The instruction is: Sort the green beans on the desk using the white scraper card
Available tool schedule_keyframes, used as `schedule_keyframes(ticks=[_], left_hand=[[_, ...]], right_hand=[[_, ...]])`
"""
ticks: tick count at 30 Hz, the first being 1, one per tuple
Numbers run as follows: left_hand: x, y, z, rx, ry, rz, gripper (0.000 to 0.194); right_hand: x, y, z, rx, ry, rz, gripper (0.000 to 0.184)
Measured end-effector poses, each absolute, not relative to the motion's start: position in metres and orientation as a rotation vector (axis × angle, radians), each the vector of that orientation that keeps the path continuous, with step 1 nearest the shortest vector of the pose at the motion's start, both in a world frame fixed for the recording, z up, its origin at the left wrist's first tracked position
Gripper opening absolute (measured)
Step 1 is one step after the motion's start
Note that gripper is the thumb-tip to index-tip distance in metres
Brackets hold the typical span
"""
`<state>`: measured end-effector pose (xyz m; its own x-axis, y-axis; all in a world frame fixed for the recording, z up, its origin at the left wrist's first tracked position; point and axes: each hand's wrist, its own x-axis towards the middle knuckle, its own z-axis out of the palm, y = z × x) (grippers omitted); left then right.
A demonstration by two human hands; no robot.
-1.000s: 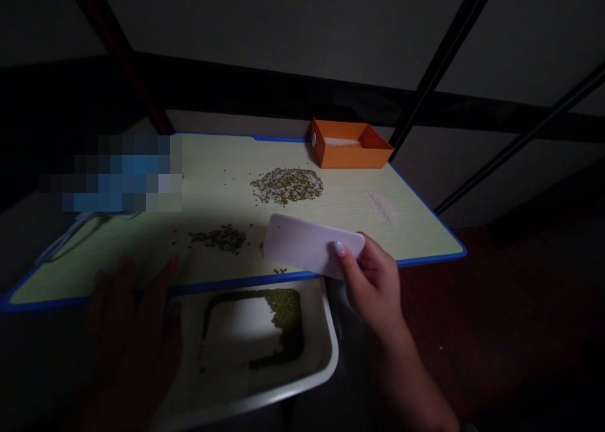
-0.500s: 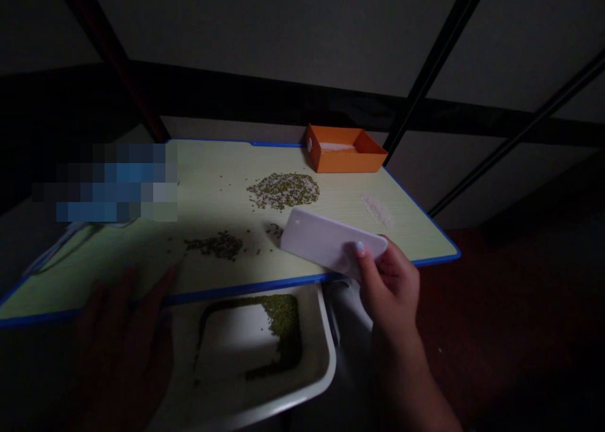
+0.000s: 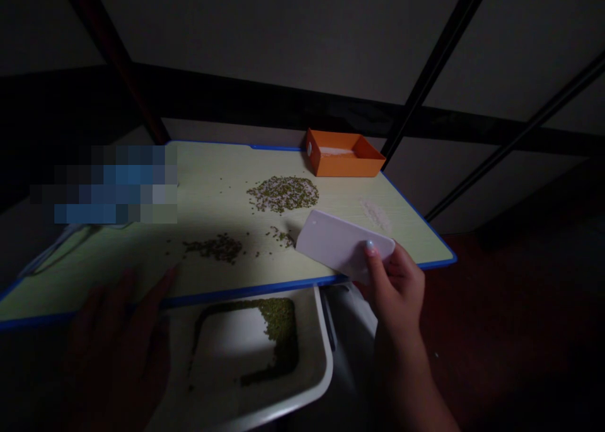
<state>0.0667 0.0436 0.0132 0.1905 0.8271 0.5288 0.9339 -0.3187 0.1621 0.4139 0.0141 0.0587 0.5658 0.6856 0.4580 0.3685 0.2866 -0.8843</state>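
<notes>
My right hand [image 3: 397,281] grips a flat white plastic plate [image 3: 335,240], tilted over the table's front half, thumb on top. By the plate's left edge lie a few green beans [image 3: 282,235]. A darker pile of beans or seeds [image 3: 217,248] sits further left. Behind, green beans mixed with white grains [image 3: 284,194] form a larger pile. In deep shadow, my left hand [image 3: 125,325] rests at the table's front-left edge, fingers stretched apart and holding nothing. Below the edge, a white tray [image 3: 326,356] holds green beans [image 3: 281,328] along its far and right sides.
The pale table [image 3: 198,174] has a blue rim. An orange box [image 3: 350,162] with white grains inside stands at the back right. A thin patch of white grains [image 3: 375,213] lies near the right edge. A blurred-out blue item [image 3: 127,183] and a cable [image 3: 51,246] are at left.
The white plate in my right hand has shifted slightly right, uncovering more of the small scatter of beans beside it. My left hand stays at the table edge.
</notes>
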Motion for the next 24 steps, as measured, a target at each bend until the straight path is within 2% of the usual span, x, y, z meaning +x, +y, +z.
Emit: schedule_keyframes(ticks=[6, 13, 20, 24], left_hand=[[0.067, 0.045, 0.013, -2.272, -1.672, -0.804, 0.07], [0.066, 0.045, 0.011, -2.269, -1.662, -0.832, 0.071], [0.067, 0.043, 0.014, -2.288, -1.663, -0.886, 0.07], [0.07, 0.046, 0.015, -2.289, -1.634, -0.899, 0.071]], right_hand=[[0.417, 0.018, 0.064, -1.317, -0.936, 0.143, 0.022], [0.409, 0.016, 0.058, -1.304, -1.014, 0.287, 0.03], [0.428, 0.022, 0.055, -1.321, -0.886, 0.178, 0.021], [0.438, 0.026, 0.048, -1.3, -0.765, 0.187, 0.026]])
